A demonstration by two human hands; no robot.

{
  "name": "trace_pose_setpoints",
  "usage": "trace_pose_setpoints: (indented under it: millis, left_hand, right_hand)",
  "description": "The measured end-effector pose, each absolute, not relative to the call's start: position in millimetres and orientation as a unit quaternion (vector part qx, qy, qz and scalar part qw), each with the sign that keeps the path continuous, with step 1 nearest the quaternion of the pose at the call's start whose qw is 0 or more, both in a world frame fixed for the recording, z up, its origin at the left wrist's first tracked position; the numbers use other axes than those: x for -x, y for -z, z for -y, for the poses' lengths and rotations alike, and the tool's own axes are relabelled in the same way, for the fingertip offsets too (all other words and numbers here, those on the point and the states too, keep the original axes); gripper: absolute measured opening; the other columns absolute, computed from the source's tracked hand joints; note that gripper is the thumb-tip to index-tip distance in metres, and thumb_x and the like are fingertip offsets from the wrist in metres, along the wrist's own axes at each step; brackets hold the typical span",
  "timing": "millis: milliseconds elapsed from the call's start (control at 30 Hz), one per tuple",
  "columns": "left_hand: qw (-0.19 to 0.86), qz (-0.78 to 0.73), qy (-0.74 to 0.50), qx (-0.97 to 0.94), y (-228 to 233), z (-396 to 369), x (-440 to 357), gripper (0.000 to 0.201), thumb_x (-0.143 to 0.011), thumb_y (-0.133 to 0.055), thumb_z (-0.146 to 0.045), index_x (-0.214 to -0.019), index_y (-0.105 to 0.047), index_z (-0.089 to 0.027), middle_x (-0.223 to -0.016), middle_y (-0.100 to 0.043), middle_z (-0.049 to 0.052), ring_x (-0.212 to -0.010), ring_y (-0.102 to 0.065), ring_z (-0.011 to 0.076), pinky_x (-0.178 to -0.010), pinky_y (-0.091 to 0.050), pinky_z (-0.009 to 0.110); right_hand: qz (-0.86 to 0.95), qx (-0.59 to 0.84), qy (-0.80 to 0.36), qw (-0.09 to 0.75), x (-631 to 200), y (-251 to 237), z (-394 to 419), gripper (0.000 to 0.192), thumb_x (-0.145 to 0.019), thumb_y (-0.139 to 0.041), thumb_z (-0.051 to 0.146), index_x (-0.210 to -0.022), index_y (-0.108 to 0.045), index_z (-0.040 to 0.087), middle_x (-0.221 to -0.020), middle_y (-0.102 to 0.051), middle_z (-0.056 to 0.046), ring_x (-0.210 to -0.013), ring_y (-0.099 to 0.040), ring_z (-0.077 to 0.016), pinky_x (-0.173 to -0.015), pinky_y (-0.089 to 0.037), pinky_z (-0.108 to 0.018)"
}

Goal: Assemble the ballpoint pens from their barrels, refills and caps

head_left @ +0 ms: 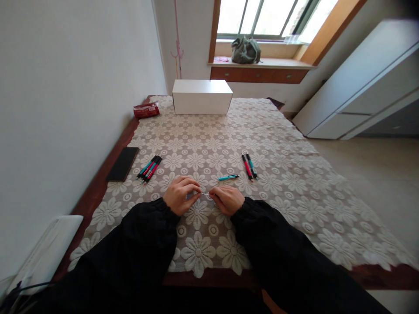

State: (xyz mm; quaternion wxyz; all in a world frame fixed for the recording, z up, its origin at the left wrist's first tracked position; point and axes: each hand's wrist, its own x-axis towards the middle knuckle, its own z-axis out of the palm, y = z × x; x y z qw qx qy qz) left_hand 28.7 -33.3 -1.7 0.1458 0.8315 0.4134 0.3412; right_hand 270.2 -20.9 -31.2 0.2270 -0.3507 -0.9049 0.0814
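My left hand (181, 193) and my right hand (226, 199) rest close together on the lace tablecloth (281, 174), fingers curled. Between their fingertips they pinch a thin, small silvery part (205, 193); what it is I cannot tell. Just beyond my right hand lies a single teal pen (228, 177). To its right lie a red and a teal pen side by side (249, 166). Left of my left hand sits a bundle of several red and teal pens (149, 168).
A black phone (122, 163) lies on the bare wooden table edge at left. A white box (202, 97) and a red packet (146, 110) stand at the far end. A white wall runs along the left, a cabinet at right.
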Motion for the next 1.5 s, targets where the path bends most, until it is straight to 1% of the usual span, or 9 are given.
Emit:
trace_pose_setpoints:
  millis: [200,400,633,867,1167,1300,1500]
  left_hand:
    - [0.150,-0.416,-0.346,-0.828,2,33,-29,0.004,-0.089,-0.071,-0.024,-0.091,-0.074,-0.025,-0.105,-0.075,0.003,-0.110,-0.064,0.0244,-0.103,-0.052,0.046]
    - [0.150,-0.405,-0.349,-0.831,2,33,-29,0.004,-0.090,-0.070,-0.025,-0.090,-0.074,-0.025,-0.103,-0.075,0.004,-0.110,-0.064,0.0241,-0.103,-0.052,0.045]
    - [0.148,-0.383,-0.354,-0.840,1,34,-30,0.005,-0.091,-0.069,-0.024,-0.089,-0.074,-0.025,-0.101,-0.077,0.002,-0.109,-0.064,0.0231,-0.101,-0.052,0.043]
    - [0.140,-0.364,-0.367,-0.844,4,33,-30,0.006,-0.091,-0.069,-0.023,-0.089,-0.074,-0.024,-0.100,-0.078,0.002,-0.105,-0.065,0.0223,-0.098,-0.052,0.042]
    - [0.144,-0.351,-0.367,-0.849,6,31,-30,0.006,-0.091,-0.069,-0.024,-0.089,-0.074,-0.025,-0.101,-0.078,0.001,-0.105,-0.065,0.0219,-0.097,-0.051,0.041]
    - [0.146,-0.354,-0.364,-0.849,5,32,-30,0.005,-0.091,-0.070,-0.023,-0.089,-0.074,-0.025,-0.101,-0.078,0.001,-0.105,-0.065,0.0218,-0.097,-0.052,0.041]
    - [0.146,-0.378,-0.354,-0.843,2,33,-31,0.005,-0.089,-0.070,-0.022,-0.088,-0.074,-0.025,-0.100,-0.078,0.002,-0.107,-0.065,0.0232,-0.098,-0.052,0.043]
  right_hand:
    - [0.902,0.348,-0.074,0.244,-270,30,20,0.025,-0.104,-0.040,0.028,-0.094,-0.062,0.021,-0.080,-0.070,-0.006,-0.076,-0.065,-0.0188,-0.075,-0.048,-0.030]
    - [0.907,0.327,-0.078,0.254,-270,32,20,0.024,-0.104,-0.041,0.027,-0.094,-0.062,0.021,-0.079,-0.069,-0.005,-0.075,-0.065,-0.0183,-0.074,-0.047,-0.029]
    - [0.910,0.310,-0.072,0.267,-270,33,19,0.025,-0.105,-0.041,0.028,-0.094,-0.063,0.020,-0.078,-0.069,-0.005,-0.073,-0.065,-0.0175,-0.072,-0.046,-0.028]
    - [0.909,0.308,-0.069,0.272,-269,35,20,0.033,-0.107,-0.037,0.031,-0.094,-0.065,0.019,-0.076,-0.069,-0.006,-0.071,-0.064,-0.0169,-0.071,-0.046,-0.028]
    - [0.916,0.286,-0.060,0.273,-269,26,20,0.030,-0.106,-0.040,0.029,-0.092,-0.064,0.019,-0.070,-0.066,-0.004,-0.066,-0.062,-0.0160,-0.067,-0.044,-0.027]
    - [0.922,0.282,-0.068,0.255,-269,25,20,0.026,-0.105,-0.043,0.028,-0.094,-0.064,0.018,-0.072,-0.066,-0.004,-0.068,-0.062,-0.0156,-0.068,-0.043,-0.026]
    - [0.908,0.313,-0.066,0.270,-268,29,22,0.029,-0.105,-0.040,0.029,-0.092,-0.064,0.019,-0.074,-0.067,-0.005,-0.072,-0.061,-0.0170,-0.071,-0.043,-0.028]
